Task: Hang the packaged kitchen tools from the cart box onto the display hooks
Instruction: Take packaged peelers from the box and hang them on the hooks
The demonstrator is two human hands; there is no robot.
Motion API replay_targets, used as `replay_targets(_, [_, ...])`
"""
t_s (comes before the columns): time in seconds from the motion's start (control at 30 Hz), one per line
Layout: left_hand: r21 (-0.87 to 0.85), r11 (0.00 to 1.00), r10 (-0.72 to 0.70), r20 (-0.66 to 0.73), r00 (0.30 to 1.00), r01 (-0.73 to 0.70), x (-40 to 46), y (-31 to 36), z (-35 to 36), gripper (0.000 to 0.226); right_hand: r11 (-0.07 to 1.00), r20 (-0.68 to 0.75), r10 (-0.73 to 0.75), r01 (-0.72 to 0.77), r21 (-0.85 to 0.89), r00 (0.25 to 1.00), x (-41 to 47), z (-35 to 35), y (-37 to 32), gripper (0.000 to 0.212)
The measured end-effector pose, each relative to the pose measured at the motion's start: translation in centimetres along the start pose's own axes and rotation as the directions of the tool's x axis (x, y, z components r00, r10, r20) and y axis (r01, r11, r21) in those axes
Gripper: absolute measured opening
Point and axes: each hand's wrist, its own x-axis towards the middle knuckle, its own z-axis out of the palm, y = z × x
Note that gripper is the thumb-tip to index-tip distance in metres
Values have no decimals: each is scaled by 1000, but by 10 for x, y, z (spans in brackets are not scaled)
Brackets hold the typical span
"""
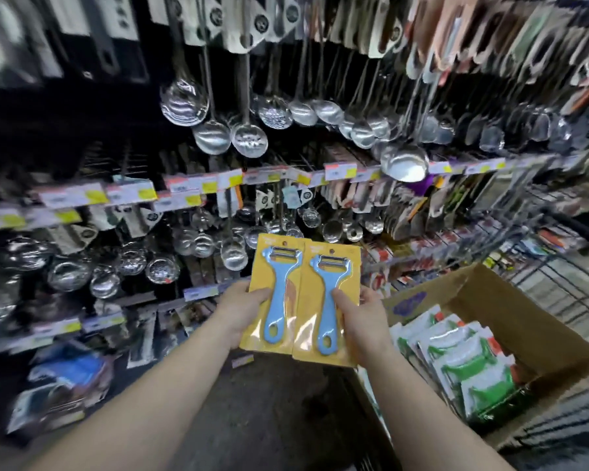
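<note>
Peeler packs, two yellow cards: our left hand (244,309) pinches one pack (273,294), our right hand (361,317) the other (327,302), side by side before the ladle hooks (245,130), hang-holes uppermost for hooking. Cart box (510,317) sits just right. Print is unreadable.

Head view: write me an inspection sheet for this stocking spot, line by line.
Surface: dark floor below the hands.
Job's things: two yellow peeler packs, left pack and right pack, held side by side; cardboard box holds green-and-white packs.
Clutter: nothing seen.
Grippers: left hand grips the left pack; right hand grips the right pack.
Cables: nothing seen.
Surroundings: hanging ladles, price tags, wire cart.
</note>
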Motion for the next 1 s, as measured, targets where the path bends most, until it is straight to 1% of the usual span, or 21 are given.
replay_targets(0.17, [-75,996,35,-187,982,-50,-15,16,-83,14,994,166,-104,105,8,981,-6,80,-35,9])
replay_targets(0.3, [-120,987,66,-333,941,-111,-28,31,-153,14,989,295,-149,147,31,944,-18,153,-62,16])
replay_targets(0.37, [-120,982,90,-381,920,-146,-31,38,-188,12,986,339,-169,163,45,926,-27,189,-77,19])
replay_targets(0.5, [-117,968,153,-438,886,-224,-32,51,-258,15,972,393,-235,209,108,889,-47,253,-103,18])
replay_targets(0.6, [-112,952,207,-451,868,-285,-35,63,-303,17,959,425,-283,255,123,860,-63,294,-123,18])
replay_targets(0.7, [-99,938,248,-480,841,-333,-41,78,-344,11,947,421,-321,295,128,848,-77,336,-142,17])
replay_targets(0.8, [-60,931,283,-507,814,-361,-47,94,-385,12,938,423,-347,309,157,837,-92,376,-161,13])
replay_targets(1.0, [17,897,387,-518,763,-443,-63,133,-450,21,902,417,-430,364,231,801,-119,434,-201,16])
